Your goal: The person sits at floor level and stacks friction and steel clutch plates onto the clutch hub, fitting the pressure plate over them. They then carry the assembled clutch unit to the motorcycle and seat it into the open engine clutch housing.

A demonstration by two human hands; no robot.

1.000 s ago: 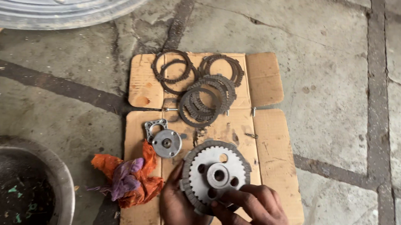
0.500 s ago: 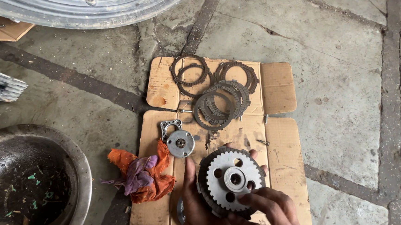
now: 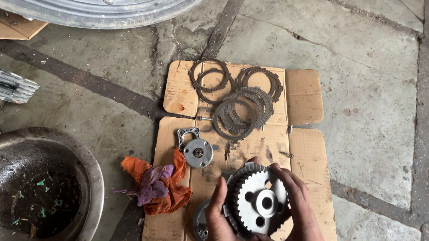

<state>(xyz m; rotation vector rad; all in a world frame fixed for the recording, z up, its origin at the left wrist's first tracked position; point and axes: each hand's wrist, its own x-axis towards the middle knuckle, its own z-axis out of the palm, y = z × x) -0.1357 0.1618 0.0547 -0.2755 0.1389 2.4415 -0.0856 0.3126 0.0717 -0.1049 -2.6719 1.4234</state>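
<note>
Stone floor (image 3: 372, 101), flattened cardboard (image 3: 305, 95); both hands (image 3: 260, 217) apparently gripping toothed metal hub (image 3: 259, 202).

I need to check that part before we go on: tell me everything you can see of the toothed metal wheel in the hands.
The toothed wheel is a round, grey metal disc with teeth all round its rim, a raised hub with a centre hole, and smaller holes around it. It looks worn and greasy. It is held tilted above the cardboard, face toward the camera. The left hand grips its left edge; the right hand wraps its right edge.
</note>
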